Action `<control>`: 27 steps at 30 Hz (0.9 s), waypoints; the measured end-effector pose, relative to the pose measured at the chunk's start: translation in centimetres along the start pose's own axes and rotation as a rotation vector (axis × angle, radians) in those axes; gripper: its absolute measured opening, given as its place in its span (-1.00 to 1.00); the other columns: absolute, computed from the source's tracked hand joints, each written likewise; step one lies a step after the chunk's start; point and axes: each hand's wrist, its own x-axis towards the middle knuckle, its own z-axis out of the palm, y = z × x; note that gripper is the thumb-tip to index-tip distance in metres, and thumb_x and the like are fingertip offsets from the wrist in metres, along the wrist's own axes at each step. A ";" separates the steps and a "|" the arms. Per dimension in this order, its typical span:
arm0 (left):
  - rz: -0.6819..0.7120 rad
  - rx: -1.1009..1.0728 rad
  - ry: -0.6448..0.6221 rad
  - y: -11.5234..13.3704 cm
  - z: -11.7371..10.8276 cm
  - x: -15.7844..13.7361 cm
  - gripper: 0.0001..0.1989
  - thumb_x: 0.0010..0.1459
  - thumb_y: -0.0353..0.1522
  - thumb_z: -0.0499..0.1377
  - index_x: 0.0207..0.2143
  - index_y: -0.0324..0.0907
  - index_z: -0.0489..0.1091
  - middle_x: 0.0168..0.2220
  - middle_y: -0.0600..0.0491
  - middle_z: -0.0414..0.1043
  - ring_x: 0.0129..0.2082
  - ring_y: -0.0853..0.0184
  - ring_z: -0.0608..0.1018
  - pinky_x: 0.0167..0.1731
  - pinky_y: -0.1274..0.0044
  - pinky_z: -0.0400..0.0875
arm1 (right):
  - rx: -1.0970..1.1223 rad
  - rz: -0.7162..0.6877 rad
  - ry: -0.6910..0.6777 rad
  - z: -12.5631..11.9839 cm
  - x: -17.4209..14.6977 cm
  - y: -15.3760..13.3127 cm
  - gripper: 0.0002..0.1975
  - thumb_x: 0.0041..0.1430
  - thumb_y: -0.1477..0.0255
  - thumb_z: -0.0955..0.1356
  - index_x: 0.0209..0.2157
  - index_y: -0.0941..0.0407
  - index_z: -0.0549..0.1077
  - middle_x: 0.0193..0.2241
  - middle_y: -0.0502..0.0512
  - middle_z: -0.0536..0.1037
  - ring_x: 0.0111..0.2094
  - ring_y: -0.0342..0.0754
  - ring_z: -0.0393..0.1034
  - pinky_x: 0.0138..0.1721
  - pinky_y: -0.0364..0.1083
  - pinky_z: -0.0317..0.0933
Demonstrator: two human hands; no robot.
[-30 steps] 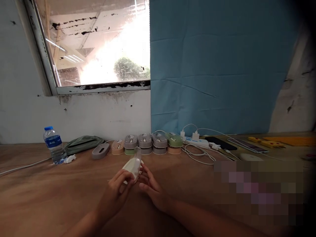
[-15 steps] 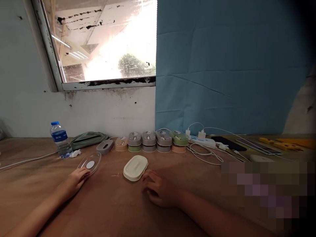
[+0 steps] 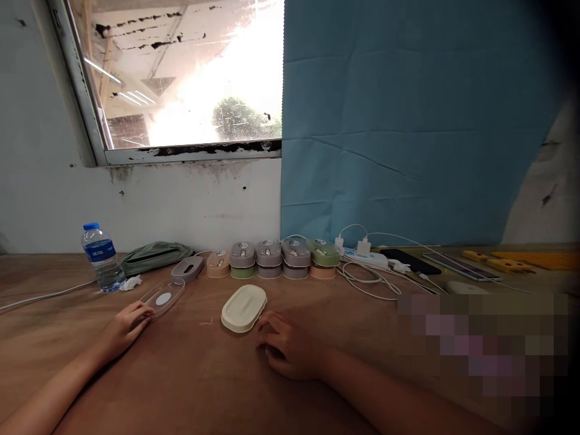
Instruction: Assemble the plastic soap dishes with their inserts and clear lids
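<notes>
My left hand [image 3: 127,327] rests on the left part of the table, its thumb and fingertips closed at the near edge of a clear plastic lid [image 3: 174,293]. A white oval sticker shows on that lid. Right of centre, my right hand [image 3: 290,347] lies loosely curled, with a gap between thumb and fingers and nothing visible in it. Its fingertips are close beside a cream oval lidded box [image 3: 244,308]; whether they touch it I cannot tell. Behind the clear lid sits a grey oval frame [image 3: 187,269] with a slot.
Along the wall stand several small stacked boxes, among them a peach box [image 3: 218,264] and a green box [image 3: 323,252]. A water bottle [image 3: 103,260], crumpled tissue [image 3: 131,283] and green pouch [image 3: 156,257] are at left. At right lie a power strip [image 3: 365,258], cables and phones.
The view has shifted slightly, moving the scene leftward. My left fingers have drawn back a little toward the clear lid's near edge. My right hand stays beside the cream box.
</notes>
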 end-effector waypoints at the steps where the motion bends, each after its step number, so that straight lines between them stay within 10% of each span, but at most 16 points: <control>1: -0.005 0.004 0.005 -0.1 0.0 -0.1 -0.81 0.04 -0.26 0.00 -0.39 -0.06 0.39 -0.37 0.05 0.41 -0.36 0.29 0.48 -0.36 0.53 0.39 | -0.010 0.001 0.000 0.0 0.0 0.0 -0.76 -0.08 0.59 0.25 -0.30 0.12 0.39 -0.16 0.14 0.30 -0.08 0.01 0.17 -0.03 -0.01 0.08; 8: 0.076 0.132 0.188 4.5 1.4 2.4 -0.70 -0.03 -0.28 0.05 -0.20 -0.13 0.29 -0.15 -0.06 0.27 -0.09 0.14 0.35 -0.07 0.31 0.23 | -0.088 0.100 0.040 0.8 1.0 0.0 -0.59 -0.14 0.55 0.29 -0.14 0.16 0.32 -0.11 0.20 0.26 -0.09 0.05 0.14 -0.03 0.01 0.06; 15: -0.174 0.001 0.392 11.4 9.9 12.0 -0.49 -0.08 -0.38 0.08 -0.02 -0.28 0.11 0.00 -0.19 -0.01 0.06 0.07 0.16 0.03 0.30 0.12 | -0.085 0.213 0.112 2.2 2.2 0.7 -0.51 -0.11 0.51 0.30 -0.04 0.13 0.26 -0.02 0.21 0.21 -0.01 0.10 0.07 0.02 0.06 0.00; 27: -0.511 -0.082 0.276 8.2 13.3 16.6 -0.39 -0.17 -0.18 0.17 -0.01 -0.13 0.19 0.05 -0.16 -0.12 0.04 -0.03 0.19 -0.05 0.26 0.17 | -0.068 0.319 0.088 2.3 1.9 0.9 -0.68 -0.03 0.44 0.31 -0.16 0.11 0.31 -0.03 0.17 0.24 -0.05 0.07 0.14 -0.05 0.03 0.06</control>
